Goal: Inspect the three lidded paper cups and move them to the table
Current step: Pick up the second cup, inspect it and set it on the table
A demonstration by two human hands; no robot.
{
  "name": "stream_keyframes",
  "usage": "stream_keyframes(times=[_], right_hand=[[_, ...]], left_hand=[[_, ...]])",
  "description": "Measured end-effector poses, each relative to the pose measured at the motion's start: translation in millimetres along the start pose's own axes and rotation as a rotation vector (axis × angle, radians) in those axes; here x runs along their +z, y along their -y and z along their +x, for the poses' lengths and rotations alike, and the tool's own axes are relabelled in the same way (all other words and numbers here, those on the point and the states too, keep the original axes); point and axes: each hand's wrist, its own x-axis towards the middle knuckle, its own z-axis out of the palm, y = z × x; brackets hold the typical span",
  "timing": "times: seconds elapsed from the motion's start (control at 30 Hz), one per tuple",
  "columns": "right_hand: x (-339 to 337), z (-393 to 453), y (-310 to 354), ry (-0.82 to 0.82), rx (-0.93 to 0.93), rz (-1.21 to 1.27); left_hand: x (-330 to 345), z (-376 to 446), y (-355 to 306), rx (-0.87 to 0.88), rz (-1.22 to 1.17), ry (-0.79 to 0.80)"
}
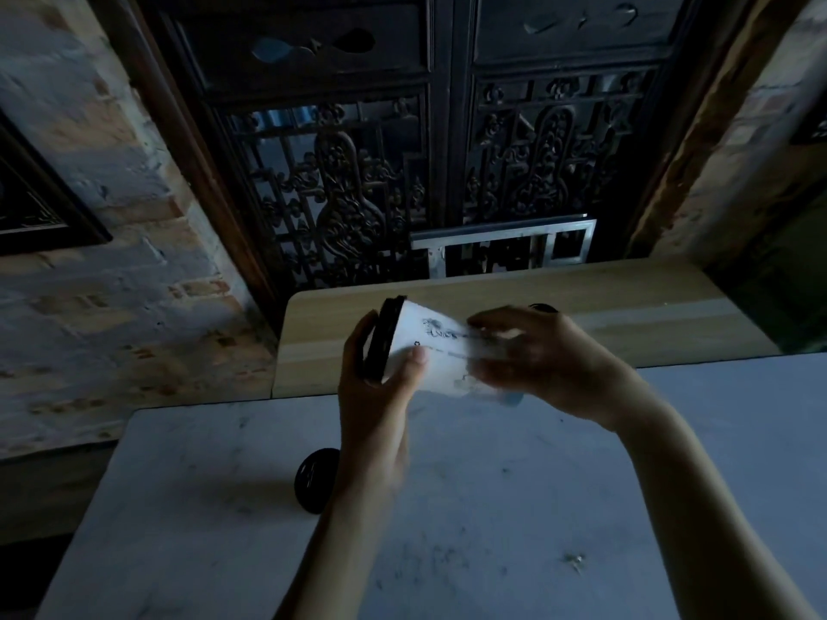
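A white paper cup (pixel 436 351) with dark print and a black lid (pixel 380 340) lies on its side in the air, lid to the left, above the near edge of a wooden surface. My left hand (pixel 380 396) holds it at the lid end, thumb across the cup wall. My right hand (pixel 541 360), blurred, grips the cup's bottom end. A second cup's black lid (pixel 315 478) shows on the white table (pixel 492 507), partly hidden behind my left forearm. Another dark lid edge (pixel 543 307) peeks out behind my right hand on the wooden surface.
The light wooden surface (pixel 626 315) lies beyond the white table, against dark carved wooden doors (pixel 358 181). A metal frame (pixel 505 246) leans at the doors' foot. Brick walls stand left and right. The scene is dim.
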Motion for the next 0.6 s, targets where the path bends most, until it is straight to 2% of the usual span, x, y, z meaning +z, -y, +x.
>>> stream_keyframes(times=[0.07, 0.13, 0.2, 0.37, 0.5, 0.6], right_hand=[[8, -2, -5, 0.069, 0.063, 0.008], [18, -6, -5, 0.099, 0.037, 0.142], [30, -10, -3, 0.097, -0.001, 0.317], [60, -11, -11, 0.055, 0.145, 0.581], [76, -11, -26, -0.016, 0.193, 0.628], [84, -14, -38, -0.042, 0.246, 0.653]], left_hand=[[-2, 0, 3, 0.037, 0.055, -0.023], [-5, -1, 8, 0.06, 0.068, -0.019], [-9, -4, 13, 0.086, 0.117, 0.033], [-15, -13, 30, 0.129, 0.306, 0.163], [-22, -17, 41, 0.102, 0.391, 0.201], [-30, -18, 49, 0.052, 0.371, 0.253]])
